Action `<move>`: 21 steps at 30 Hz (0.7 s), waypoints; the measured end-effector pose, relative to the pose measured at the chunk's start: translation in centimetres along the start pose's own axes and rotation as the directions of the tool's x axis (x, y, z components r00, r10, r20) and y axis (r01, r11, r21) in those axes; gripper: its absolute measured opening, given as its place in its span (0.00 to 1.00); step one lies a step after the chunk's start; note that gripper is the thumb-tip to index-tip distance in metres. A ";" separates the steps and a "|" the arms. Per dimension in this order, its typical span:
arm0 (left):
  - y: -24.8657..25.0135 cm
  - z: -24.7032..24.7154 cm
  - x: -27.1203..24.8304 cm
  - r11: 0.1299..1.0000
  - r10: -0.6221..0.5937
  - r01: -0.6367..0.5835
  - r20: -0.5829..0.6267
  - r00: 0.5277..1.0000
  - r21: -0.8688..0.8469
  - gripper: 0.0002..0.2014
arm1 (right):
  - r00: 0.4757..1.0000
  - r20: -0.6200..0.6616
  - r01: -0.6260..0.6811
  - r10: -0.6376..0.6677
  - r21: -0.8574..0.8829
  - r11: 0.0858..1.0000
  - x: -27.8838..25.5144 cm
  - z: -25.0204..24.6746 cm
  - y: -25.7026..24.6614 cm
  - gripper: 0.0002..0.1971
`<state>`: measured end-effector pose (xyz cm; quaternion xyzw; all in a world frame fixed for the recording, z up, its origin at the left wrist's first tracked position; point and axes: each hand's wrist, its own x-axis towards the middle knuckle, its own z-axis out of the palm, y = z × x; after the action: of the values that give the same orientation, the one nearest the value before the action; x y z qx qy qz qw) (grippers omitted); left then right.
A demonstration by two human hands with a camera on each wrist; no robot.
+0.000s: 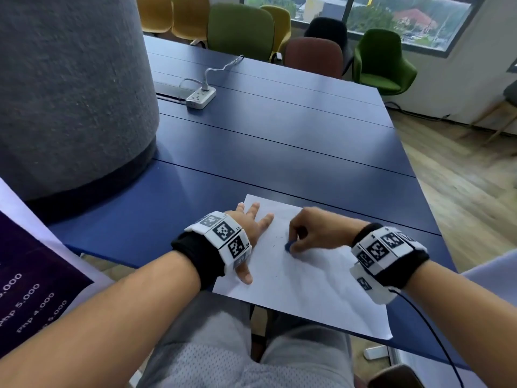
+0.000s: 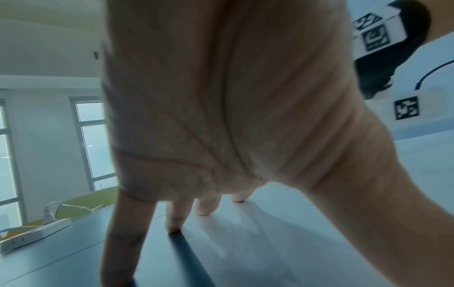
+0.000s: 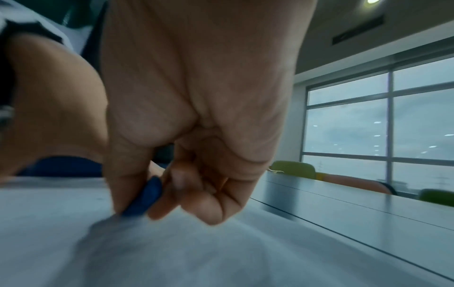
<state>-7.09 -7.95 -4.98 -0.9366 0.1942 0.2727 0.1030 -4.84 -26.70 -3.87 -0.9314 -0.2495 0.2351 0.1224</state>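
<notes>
A white sheet of paper (image 1: 313, 287) lies on the blue table (image 1: 279, 141) near its front edge. My left hand (image 1: 251, 228) lies flat on the sheet's left part, fingers spread and straight; in the left wrist view its fingertips (image 2: 173, 227) press the surface. My right hand (image 1: 305, 233) pinches a small blue eraser (image 1: 289, 245) between thumb and fingers and holds its tip down on the paper. The right wrist view shows the blue eraser (image 3: 145, 198) touching the sheet (image 3: 221, 252), blurred around the contact point. Faint dark marks sit on the paper beside the eraser.
A white power strip (image 1: 201, 97) with a cable lies at the far left of the table. A large grey felt column (image 1: 70, 88) stands on the left. Several chairs (image 1: 383, 63) line the far edge. A printed banner (image 1: 30, 270) is at the near left.
</notes>
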 end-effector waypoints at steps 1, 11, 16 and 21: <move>0.0 0.0 0.0 1.000 0.004 -0.004 -0.003 1.000 -0.002 0.72 | 0.998 -0.064 -0.019 0.019 -0.002 1.000 0.6 -0.3 0.6 0.06; -0.1 0.4 0.1 1.000 -0.002 0.002 -0.028 1.000 0.004 0.73 | 0.993 -0.114 0.014 -0.015 -0.008 1.000 2.0 0.3 1.2 0.07; -0.1 0.2 0.0 1.000 0.012 -0.012 -0.022 1.000 -0.001 0.73 | 0.967 -0.240 -0.080 0.082 0.017 0.997 3.3 -0.8 2.1 0.06; 0.0 0.1 0.0 1.000 -0.004 0.004 -0.025 1.000 0.012 0.73 | 0.980 -0.197 -0.034 0.027 -0.030 0.999 3.1 0.2 1.3 0.06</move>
<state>-7.12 -7.90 -5.10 -0.9397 0.1953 0.2598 0.1066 -2.01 -26.18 -5.66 -0.9556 -0.2258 0.1397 0.1275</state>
